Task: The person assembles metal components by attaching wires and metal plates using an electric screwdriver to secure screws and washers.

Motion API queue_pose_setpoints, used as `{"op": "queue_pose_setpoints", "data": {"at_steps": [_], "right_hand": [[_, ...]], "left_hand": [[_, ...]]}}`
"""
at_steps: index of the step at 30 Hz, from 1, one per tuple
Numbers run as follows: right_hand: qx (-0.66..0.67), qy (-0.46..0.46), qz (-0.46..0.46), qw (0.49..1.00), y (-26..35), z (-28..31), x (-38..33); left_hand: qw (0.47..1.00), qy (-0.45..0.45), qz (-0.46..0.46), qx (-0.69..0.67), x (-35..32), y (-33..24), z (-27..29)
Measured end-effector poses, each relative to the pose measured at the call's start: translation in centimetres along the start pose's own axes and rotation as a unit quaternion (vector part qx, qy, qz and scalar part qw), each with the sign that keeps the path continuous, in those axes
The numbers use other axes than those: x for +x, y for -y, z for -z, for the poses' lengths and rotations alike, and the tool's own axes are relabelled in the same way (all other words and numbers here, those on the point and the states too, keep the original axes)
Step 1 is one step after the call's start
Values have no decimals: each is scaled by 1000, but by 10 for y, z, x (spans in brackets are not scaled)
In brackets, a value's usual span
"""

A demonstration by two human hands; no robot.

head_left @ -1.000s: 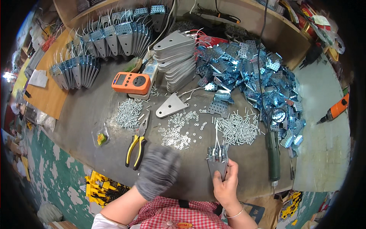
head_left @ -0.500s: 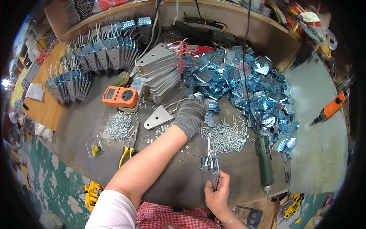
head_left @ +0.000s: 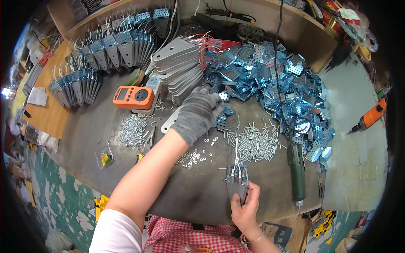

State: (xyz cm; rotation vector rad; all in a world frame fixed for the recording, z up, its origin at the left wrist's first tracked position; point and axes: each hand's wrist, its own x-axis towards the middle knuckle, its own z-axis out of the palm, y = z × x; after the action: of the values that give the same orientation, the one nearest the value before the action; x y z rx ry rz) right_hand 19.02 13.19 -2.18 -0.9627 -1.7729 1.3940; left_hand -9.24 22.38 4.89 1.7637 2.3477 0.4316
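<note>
Near the front edge my bare right hand point(head_left: 245, 206) grips a grey tapered metal plate point(head_left: 237, 187) between thumb and fingers. A bluish metal bracket and two white wires show at the plate's far end. My left hand point(head_left: 197, 114), in a grey knit glove, is over the table beside the stack of grey plates point(head_left: 179, 71). Its fingertips are by a shiny bracket at the edge of the heap of blue perforated brackets point(head_left: 270, 80); motion blur hides whether they grip it. Another loose grey plate point(head_left: 169, 122) lies partly under the gloved hand.
Screws point(head_left: 255, 143) lie in a pile right of centre, near a green electric screwdriver point(head_left: 297, 173). Small nuts point(head_left: 192, 158) are scattered by my left forearm. An orange meter point(head_left: 134, 98), more screws point(head_left: 132, 131) and pliers point(head_left: 148, 141) are at left. Assembled plates point(head_left: 112, 50) stand in rows behind.
My gloved left hand has moved left and slightly away from me, from the bracket heap towards the plate stack, covering more of the loose plate. My right hand still holds its plate.
</note>
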Motion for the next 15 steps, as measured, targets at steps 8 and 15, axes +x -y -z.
{"op": "queue_pose_setpoints", "data": {"at_steps": [8, 15], "right_hand": [[-16, -2, 15, 1000, 3, -4, 1], [-12, -6, 20, 1000, 0, -4, 1]], "left_hand": [[999, -9, 46, -17, 38, 18, -14], [995, -94, 15, -18, 25, 18, -6]]}}
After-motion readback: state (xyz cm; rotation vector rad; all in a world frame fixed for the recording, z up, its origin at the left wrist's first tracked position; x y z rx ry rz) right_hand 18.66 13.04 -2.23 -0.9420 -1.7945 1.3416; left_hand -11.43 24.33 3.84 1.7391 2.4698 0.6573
